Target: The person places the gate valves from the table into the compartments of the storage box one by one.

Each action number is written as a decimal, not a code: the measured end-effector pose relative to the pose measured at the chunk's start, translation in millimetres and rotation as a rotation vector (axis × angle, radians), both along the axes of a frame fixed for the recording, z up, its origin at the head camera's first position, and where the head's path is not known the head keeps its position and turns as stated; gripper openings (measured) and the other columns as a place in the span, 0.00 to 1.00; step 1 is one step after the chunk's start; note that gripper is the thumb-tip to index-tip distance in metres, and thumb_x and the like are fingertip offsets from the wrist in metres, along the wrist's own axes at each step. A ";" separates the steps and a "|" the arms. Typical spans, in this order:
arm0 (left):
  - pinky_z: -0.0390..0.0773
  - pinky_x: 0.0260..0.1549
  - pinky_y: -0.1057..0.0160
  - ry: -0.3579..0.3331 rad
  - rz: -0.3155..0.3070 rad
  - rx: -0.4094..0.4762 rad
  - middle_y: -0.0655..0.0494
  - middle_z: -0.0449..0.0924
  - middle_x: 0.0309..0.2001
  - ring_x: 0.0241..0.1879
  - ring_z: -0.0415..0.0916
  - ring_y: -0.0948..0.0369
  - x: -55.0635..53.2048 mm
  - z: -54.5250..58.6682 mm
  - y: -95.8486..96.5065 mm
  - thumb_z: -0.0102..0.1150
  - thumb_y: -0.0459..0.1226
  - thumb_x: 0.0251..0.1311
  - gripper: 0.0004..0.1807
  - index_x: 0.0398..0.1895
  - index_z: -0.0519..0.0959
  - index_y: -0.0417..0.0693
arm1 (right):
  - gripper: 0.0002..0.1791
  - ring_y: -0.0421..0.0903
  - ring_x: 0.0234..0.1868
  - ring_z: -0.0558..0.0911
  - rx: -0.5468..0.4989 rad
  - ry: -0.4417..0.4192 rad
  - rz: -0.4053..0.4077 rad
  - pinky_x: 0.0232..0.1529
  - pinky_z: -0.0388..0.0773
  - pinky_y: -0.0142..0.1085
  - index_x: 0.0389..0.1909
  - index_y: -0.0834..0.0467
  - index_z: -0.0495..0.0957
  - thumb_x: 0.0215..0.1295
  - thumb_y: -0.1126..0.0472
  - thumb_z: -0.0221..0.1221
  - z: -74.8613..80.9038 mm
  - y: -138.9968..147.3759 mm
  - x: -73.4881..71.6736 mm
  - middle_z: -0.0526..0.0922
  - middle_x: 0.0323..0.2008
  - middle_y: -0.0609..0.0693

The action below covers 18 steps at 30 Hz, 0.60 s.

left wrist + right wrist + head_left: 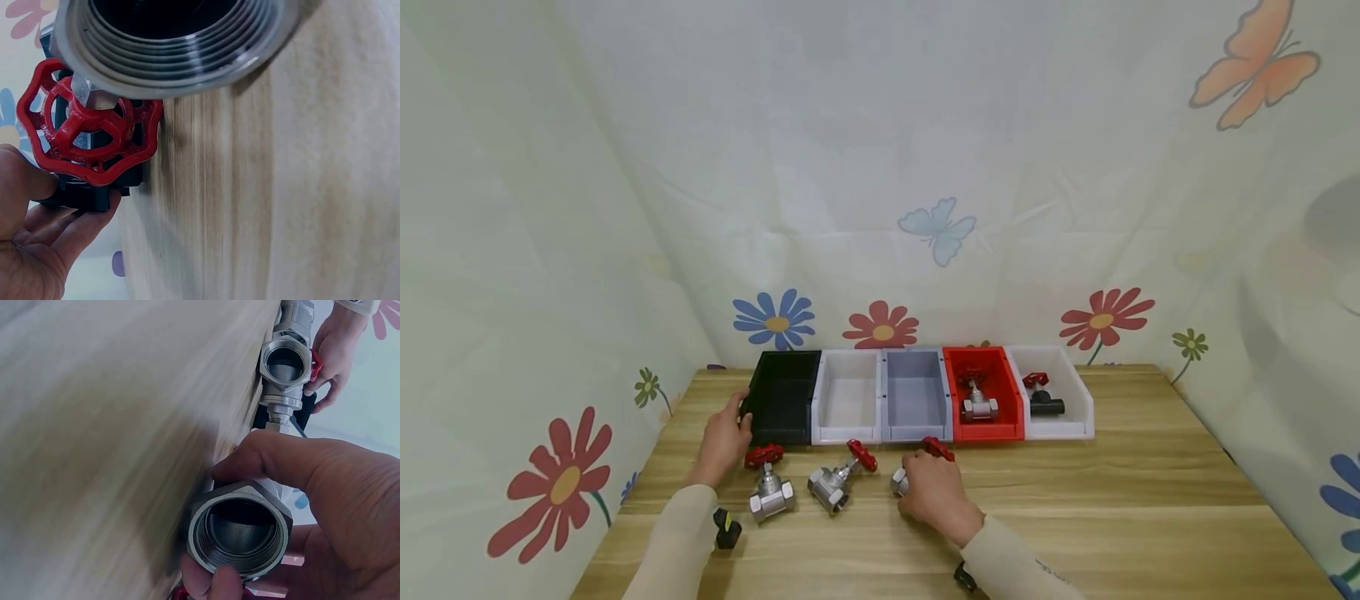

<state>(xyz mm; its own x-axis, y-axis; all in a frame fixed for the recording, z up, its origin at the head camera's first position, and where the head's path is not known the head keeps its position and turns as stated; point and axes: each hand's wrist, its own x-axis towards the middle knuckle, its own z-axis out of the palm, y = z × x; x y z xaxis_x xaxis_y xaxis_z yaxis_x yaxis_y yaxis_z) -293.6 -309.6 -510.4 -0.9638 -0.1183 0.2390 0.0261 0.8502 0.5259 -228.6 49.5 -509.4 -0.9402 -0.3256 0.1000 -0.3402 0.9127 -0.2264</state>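
My left hand (724, 437) holds the left edge of a black bin (782, 439), with the thumb and fingers at its side in the left wrist view. Around the body of a metal valve (240, 534), my right hand (934, 492) curls its thumb and fingers. That valve's red handwheel (937, 449) shows beyond the hand; the palm hides much of its body. Between the hands lie two more metal valves with red handwheels, a left one (771, 498) and a middle one (831, 486). The left one's threaded opening looms large in the left wrist view.
In the row beside the black bin stand a white bin (847, 435), a grey bin (916, 433), a red bin (988, 432) with a metal valve (979, 407), and another white bin (1060, 429) with a black-bodied valve (1047, 405). A flowered curtain (880, 167) hangs behind the wooden table (1112, 517).
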 end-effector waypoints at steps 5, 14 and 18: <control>0.78 0.46 0.41 0.018 -0.001 0.004 0.28 0.80 0.48 0.39 0.78 0.44 -0.1 0.7 -0.8 0.49 0.33 0.70 0.26 0.70 0.63 0.41 | 0.17 0.45 0.26 0.75 -0.014 0.002 0.007 0.23 0.69 0.41 0.27 0.52 0.79 0.35 0.55 0.74 4.8 2.0 0.1 0.78 0.26 0.47; 0.77 0.47 0.40 -0.005 -0.005 -0.001 0.27 0.79 0.48 0.39 0.77 0.44 0.2 -1.1 -1.8 0.48 0.33 0.70 0.26 0.70 0.62 0.40 | 0.19 0.46 0.28 0.76 -0.016 -0.003 0.027 0.25 0.72 0.41 0.35 0.53 0.81 0.37 0.56 0.73 22.5 8.1 5.0 0.80 0.31 0.48; 0.77 0.46 0.41 -0.003 -0.002 0.006 0.28 0.79 0.47 0.38 0.76 0.45 0.0 -0.7 -1.2 0.49 0.33 0.70 0.26 0.70 0.63 0.41 | 0.20 0.47 0.28 0.77 -0.014 0.001 0.036 0.25 0.73 0.42 0.38 0.53 0.82 0.39 0.57 0.73 31.5 10.9 7.4 0.82 0.35 0.49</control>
<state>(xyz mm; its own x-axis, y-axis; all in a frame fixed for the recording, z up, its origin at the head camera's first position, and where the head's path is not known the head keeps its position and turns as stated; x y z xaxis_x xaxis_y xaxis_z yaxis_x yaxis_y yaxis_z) -293.7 -310.8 -511.1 -0.9649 -0.1174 0.2350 0.0263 0.8468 0.5312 -221.1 60.4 -477.9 -0.9276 -0.3582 0.1058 -0.3734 0.8964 -0.2389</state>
